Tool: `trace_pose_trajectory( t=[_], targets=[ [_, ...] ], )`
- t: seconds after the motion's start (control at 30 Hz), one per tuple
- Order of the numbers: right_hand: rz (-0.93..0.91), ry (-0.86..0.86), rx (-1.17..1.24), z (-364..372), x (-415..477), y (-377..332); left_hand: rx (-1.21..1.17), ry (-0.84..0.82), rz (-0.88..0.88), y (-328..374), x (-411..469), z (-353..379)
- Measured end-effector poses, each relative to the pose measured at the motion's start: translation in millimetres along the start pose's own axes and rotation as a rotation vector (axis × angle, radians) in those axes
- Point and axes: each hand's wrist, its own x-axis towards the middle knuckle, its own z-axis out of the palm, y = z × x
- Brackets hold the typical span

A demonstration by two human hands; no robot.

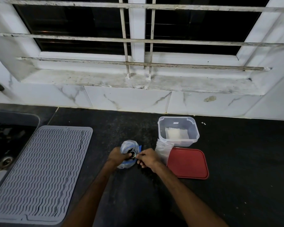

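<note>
Just left of the clear tub (178, 128) and red lid (188, 163) on the table (244, 169), the fingers of the left hand (117, 155) curl round the small plastic bag (129, 145) while the right hand (148, 158) pinches its blue-edged mouth; I'd hold that grip steady and pull evenly.

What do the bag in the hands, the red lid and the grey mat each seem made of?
Bag: thin clear plastic film, glossy and crumpled, with a blue strip. Red lid: probably rigid plastic, smooth, with a moulded rim. Grey mat: likely silicone or rubber, matte, wavy moulded ridges.
</note>
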Motion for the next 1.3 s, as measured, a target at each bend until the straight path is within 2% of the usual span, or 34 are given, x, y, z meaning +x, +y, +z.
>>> trace_pose_trajectory(
  t=[0.23, 0.5, 0.7, 0.93, 1.3],
  targets=[
    [0.03, -0.024, 0.149, -2.4, -2.6, 1.0, -0.205, -0.006, -0.052, -6.1, -0.7, -4.6],
    [-0.081, 0.046, 0.123, -10.1, -5.2, 4.2, -0.284, 0.075, -0.034, 5.3, -5.0, -3.6],
    [-0.207, 0.124, 0.023, -11.8, -3.2, -0.5, -0.306, 0.038, -0.017, 16.7, -12.6, -1.5],
    [-0.383, 0.267, -0.448, -8.8, 0.2, -4.1, -0.301, 0.041, -0.01, 17.1, -16.3, 2.1],
    [-0.395, 0.278, -0.429, -10.9, -1.1, -1.3, -0.292, 0.042, -0.007, 18.4, -18.5, -0.2]
  ],
)
